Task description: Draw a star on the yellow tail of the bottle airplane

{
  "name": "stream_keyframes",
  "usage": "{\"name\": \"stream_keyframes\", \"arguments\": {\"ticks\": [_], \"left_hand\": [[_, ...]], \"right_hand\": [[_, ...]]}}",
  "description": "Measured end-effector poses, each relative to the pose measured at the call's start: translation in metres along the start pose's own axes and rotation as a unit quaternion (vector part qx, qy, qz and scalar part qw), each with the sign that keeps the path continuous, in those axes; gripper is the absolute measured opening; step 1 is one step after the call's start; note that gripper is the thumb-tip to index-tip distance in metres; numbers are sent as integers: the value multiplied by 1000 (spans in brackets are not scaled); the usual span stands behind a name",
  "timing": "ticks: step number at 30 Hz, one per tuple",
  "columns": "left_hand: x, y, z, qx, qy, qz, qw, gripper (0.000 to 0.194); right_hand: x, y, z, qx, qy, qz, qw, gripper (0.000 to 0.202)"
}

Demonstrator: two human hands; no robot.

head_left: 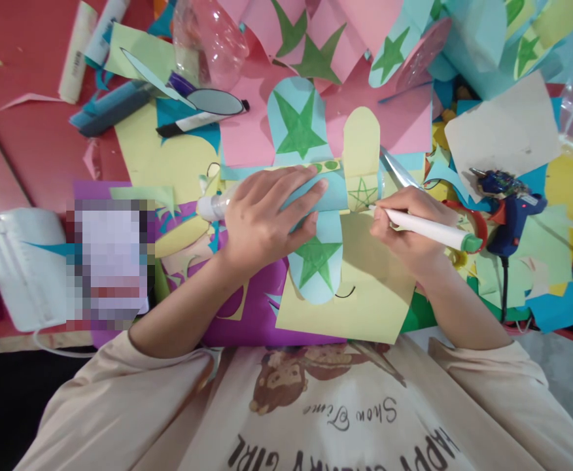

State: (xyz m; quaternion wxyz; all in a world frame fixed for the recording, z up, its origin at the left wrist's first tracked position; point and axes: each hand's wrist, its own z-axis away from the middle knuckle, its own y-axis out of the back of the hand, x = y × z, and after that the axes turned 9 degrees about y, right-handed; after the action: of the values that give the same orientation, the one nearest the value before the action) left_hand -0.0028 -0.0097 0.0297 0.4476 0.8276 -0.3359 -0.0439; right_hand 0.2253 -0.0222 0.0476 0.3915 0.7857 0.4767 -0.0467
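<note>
A paper-covered bottle plane (338,190) lies across the middle, with light blue wings bearing green stars (299,124) and a yellow tail piece (361,147). My left hand (267,212) presses down on its blue body, fingers spread over it. My right hand (407,226) grips a white marker with a green cap (434,232), and its tip touches a green star outline on the yellow band. A yellow paper sheet (365,294) lies under the plane.
A blue hot glue gun (509,206) rests right of my hand, cord running down. Red-handled scissors (480,222) sit beside it. A black marker (203,120), glue sticks (76,52), a clear bottle (208,39) and heaps of coloured paper scraps crowd the red table (31,144).
</note>
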Motion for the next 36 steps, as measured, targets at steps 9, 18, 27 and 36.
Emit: {"name": "stream_keyframes", "arguments": {"ticks": [9,18,27,36], "left_hand": [[4,4,-3,14,-5,12,1000,27],[12,11,-5,28,-12,0,1000,15],[10,8,-4,22,-14,0,1000,18],[9,9,-3,-29,12,-13,999,20]], "right_hand": [[2,8,0,75,-52,-43,995,17],[-2,7,-4,3,-89,-110,990,5],[-1,6,-3,-22,-75,-51,996,2],[5,5,-1,-45,-49,-61,996,6]]}}
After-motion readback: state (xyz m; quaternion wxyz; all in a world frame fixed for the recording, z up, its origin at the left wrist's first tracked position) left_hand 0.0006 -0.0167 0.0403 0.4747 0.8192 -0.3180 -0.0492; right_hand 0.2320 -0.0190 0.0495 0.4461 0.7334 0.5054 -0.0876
